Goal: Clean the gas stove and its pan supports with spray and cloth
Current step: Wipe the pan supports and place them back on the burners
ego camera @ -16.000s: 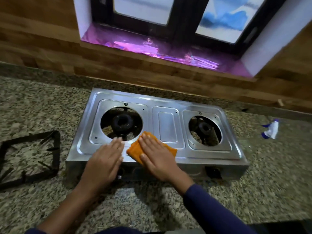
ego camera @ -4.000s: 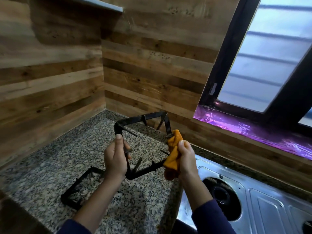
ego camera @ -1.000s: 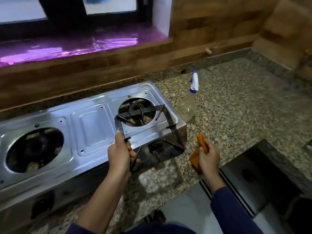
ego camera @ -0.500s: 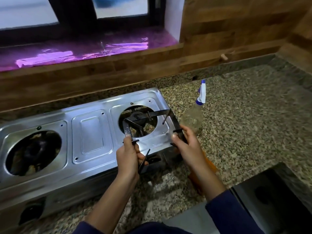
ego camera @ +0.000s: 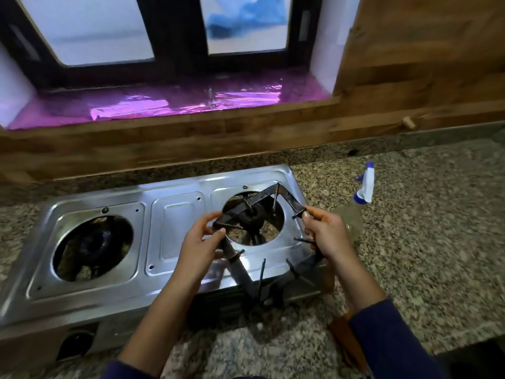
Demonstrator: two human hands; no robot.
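Note:
The steel two-burner gas stove point(ego camera: 175, 228) lies on the granite counter, both burner openings bare. A black square pan support point(ego camera: 240, 272) is held tilted just above the right burner point(ego camera: 252, 214). My left hand point(ego camera: 200, 242) grips its left corner. My right hand point(ego camera: 326, 236) grips its right side. The orange cloth point(ego camera: 347, 343) lies on the counter under my right forearm, partly hidden. A clear spray bottle point(ego camera: 364, 188) with a white and blue head stands right of the stove.
A wood-panelled wall runs behind the stove, under a window sill covered in shiny purple foil point(ego camera: 169, 105). Open granite counter point(ego camera: 437, 228) stretches to the right. A dark edge shows at the bottom right corner.
The right hand has put the cloth down on the counter and taken hold of the pan support's right side. Both hands have moved the support over the right burner.

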